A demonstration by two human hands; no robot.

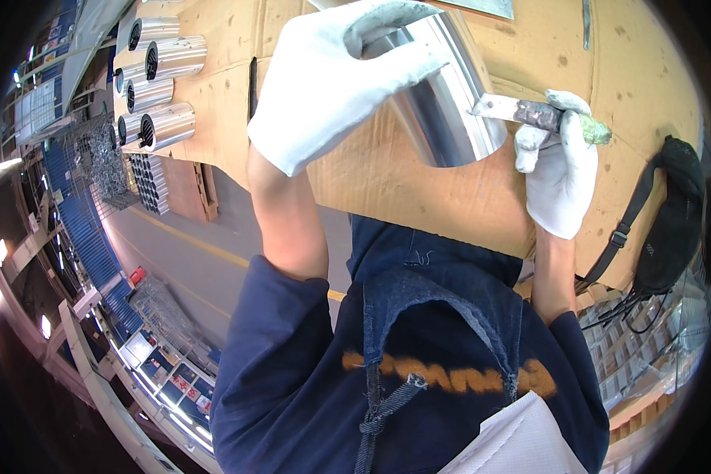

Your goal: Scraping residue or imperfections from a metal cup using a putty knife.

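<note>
In a white glove, my left hand (332,83) grips a shiny metal cylinder (450,110) from its upper left, fingers over the top and thumb along the near side. The cylinder is tilted above the cardboard-covered table (419,193). My right hand (562,162), gloved too, is closed round the dark, taped handle of a small scraper-like blade (502,107). Its flat metal end meets the cylinder's right side. Green wrapping shows at the handle's far end. The left fingertips are partly hidden behind the cylinder.
Several similar metal cylinders (170,126) lie at the table's far left. A black waist bag with a strap (667,213) rests at the right edge. A flat metal plate (486,6) sits at the far side. Wire baskets (103,170) stand on the floor to the left.
</note>
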